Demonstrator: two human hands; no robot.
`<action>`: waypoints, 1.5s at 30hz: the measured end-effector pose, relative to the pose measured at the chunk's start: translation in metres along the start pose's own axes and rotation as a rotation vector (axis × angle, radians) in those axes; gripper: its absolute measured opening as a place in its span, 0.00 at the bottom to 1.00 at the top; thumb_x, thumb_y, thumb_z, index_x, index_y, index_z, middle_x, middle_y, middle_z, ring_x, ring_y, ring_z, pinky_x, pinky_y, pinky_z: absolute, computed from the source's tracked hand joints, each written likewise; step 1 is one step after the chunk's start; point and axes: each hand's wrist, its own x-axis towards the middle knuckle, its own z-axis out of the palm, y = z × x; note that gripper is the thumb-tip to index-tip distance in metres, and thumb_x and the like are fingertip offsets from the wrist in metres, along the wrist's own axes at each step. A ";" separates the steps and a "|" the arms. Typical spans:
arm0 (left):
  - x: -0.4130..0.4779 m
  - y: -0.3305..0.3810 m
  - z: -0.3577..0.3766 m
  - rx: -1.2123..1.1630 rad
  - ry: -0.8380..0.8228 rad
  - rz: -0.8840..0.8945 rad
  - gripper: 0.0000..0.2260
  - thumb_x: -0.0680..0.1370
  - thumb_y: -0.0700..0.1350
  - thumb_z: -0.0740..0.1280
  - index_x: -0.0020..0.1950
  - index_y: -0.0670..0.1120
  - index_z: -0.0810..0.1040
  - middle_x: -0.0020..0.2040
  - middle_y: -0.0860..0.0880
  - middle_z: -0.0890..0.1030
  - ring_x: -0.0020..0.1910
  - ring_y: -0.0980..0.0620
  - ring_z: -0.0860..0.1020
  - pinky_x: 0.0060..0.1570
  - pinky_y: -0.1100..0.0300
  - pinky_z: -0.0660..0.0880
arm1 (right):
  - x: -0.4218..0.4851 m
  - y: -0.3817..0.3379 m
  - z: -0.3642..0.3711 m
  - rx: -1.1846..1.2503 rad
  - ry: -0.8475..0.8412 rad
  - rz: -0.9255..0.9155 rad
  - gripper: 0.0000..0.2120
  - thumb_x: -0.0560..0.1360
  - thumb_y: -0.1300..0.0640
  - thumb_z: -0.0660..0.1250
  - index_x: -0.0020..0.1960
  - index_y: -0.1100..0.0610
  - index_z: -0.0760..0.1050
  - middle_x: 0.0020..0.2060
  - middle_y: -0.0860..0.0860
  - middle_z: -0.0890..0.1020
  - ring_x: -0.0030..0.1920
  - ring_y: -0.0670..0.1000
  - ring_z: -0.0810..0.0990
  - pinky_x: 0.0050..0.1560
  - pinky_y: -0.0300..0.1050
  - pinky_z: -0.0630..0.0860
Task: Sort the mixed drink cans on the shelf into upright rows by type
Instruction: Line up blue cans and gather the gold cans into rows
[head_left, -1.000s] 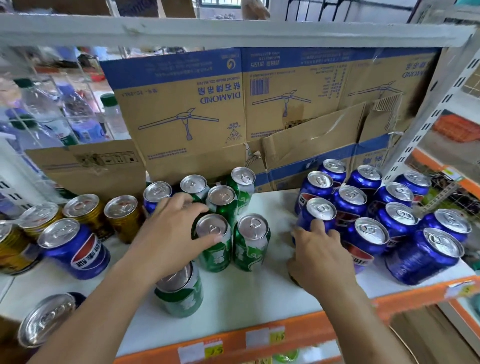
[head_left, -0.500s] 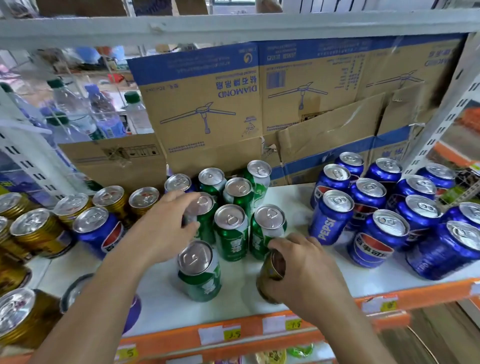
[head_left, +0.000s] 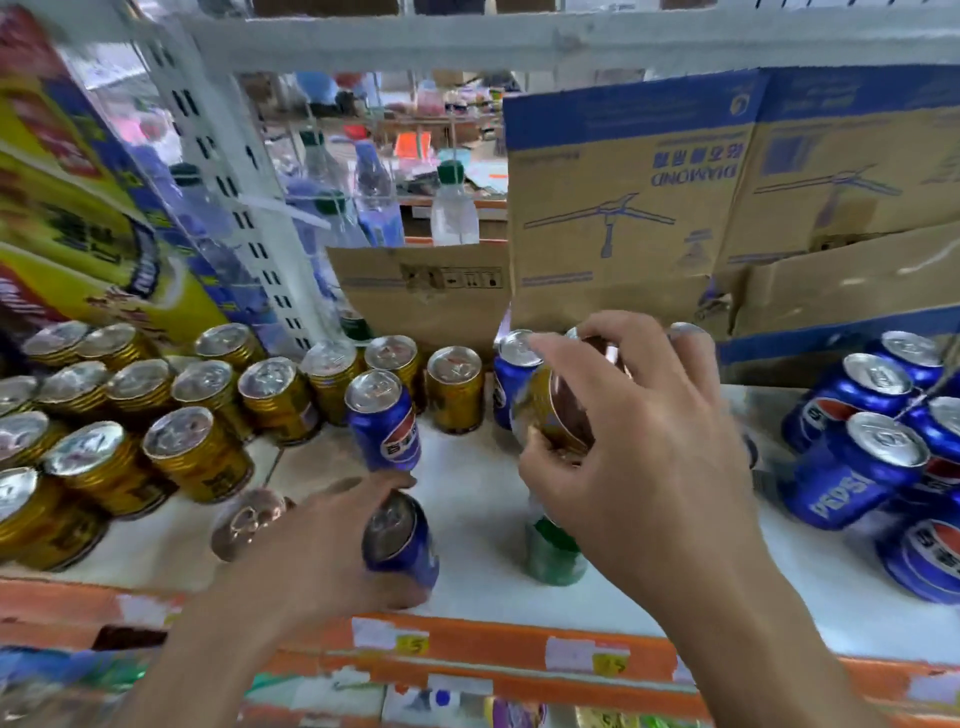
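Everything is lit brightly and evenly; glare is seen on the can lids (head_left: 179, 431). Edges are bowed by the lens and smeared by blur.

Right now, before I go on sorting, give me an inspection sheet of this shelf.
Surface: white shelf, orange front edge.
Job's things: gold cans upright at left; stray blue can standing among them; blue cans at right, some leaning; green can partly hidden by the right hand.
Clutter: cardboard boxes along the back.
Hands: left hand grips held blue can, with a tipped can beside it; right hand holds tilted gold can.
Cables: nothing seen.
Surroundings: water bottles behind the shelf.
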 end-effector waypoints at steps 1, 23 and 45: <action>0.000 0.000 0.002 0.045 0.065 0.020 0.39 0.62 0.65 0.73 0.69 0.64 0.62 0.64 0.60 0.71 0.60 0.57 0.73 0.58 0.63 0.70 | 0.003 -0.007 0.006 0.033 -0.006 -0.013 0.27 0.61 0.53 0.75 0.60 0.51 0.77 0.56 0.53 0.77 0.53 0.57 0.68 0.38 0.50 0.73; -0.073 -0.145 -0.095 -0.488 0.798 0.064 0.25 0.57 0.65 0.68 0.54 0.71 0.72 0.50 0.70 0.77 0.47 0.68 0.77 0.41 0.62 0.79 | 0.046 -0.131 0.117 0.360 -0.380 0.060 0.28 0.70 0.46 0.74 0.68 0.45 0.70 0.65 0.42 0.72 0.66 0.49 0.67 0.67 0.47 0.68; -0.052 -0.199 -0.089 -0.365 0.589 0.104 0.30 0.57 0.66 0.69 0.59 0.67 0.72 0.52 0.74 0.74 0.51 0.68 0.75 0.38 0.71 0.70 | 0.053 -0.121 0.175 -0.076 -0.483 0.317 0.30 0.74 0.47 0.68 0.74 0.46 0.64 0.71 0.50 0.67 0.70 0.59 0.64 0.69 0.55 0.63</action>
